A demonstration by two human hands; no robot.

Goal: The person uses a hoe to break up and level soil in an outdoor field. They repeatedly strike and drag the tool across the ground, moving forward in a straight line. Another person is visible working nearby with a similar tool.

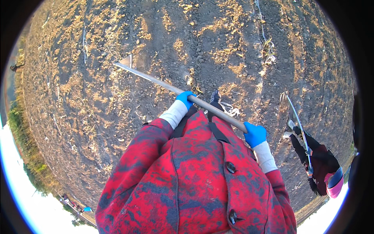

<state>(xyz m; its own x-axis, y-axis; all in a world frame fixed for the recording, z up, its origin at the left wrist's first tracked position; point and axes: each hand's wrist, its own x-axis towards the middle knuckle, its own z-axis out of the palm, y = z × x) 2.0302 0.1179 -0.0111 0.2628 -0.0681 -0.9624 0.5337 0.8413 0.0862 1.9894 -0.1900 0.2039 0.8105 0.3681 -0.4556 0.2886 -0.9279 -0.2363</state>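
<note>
Across the front of my body slants a long-handled hoe with a wooden shaft (pixel 163 84). Its thin metal blade (pixel 127 60) looks triangular from here and is at the upper left, on or just above the soil. My left hand (pixel 186 99), in a blue glove, grips the shaft partway along. Near the shaft's lower right end my right hand (pixel 255 134), also in a blue glove, is closed around it. Below the shaft is my red and dark patterned coat (pixel 201 175). One striped shoe (pixel 215 95) shows beyond the shaft.
Dry, cloddy soil (pixel 163 44) with withered leaves surrounds me. Whitish plastic strips lie by my foot (pixel 230 109) and at the upper right (pixel 269 54). Another person (pixel 320 158) stands at right holding a long-handled tool (pixel 298 120). Green plants (pixel 17 120) border the field at left.
</note>
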